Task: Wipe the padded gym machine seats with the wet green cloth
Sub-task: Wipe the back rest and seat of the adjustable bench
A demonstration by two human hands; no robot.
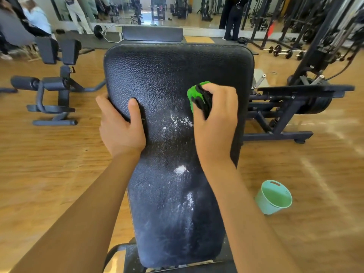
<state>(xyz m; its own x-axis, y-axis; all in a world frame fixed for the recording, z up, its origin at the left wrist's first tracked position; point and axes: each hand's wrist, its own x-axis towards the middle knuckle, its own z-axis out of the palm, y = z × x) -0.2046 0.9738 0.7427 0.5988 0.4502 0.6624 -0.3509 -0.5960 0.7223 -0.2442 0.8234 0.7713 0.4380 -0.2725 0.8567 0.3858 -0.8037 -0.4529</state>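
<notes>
1. Closest to the camera, the black padded seat (167, 79) is stretching away from the viewer, and white powdery smears (181, 169) are showing on its near and middle stretches.
2. The wet green cloth (192, 93) is sitting bunched on the pad's upper right part, just beyond the farthest smear. The right hand (216, 119) is curling its fingers round the cloth and pressing it down.
3. The left hand (120, 125) is gripping the pad's left edge, thumb on top and fingers wrapping underneath, apparently bracing it.
4. Wiping seems to be underway, with most of the residue yet to go. The next move is likely calling for firm strokes back through the smears.
5. A teal bucket (273, 198) is standing on the wooden floor (59, 164) to the right, apart from the bench.
</notes>
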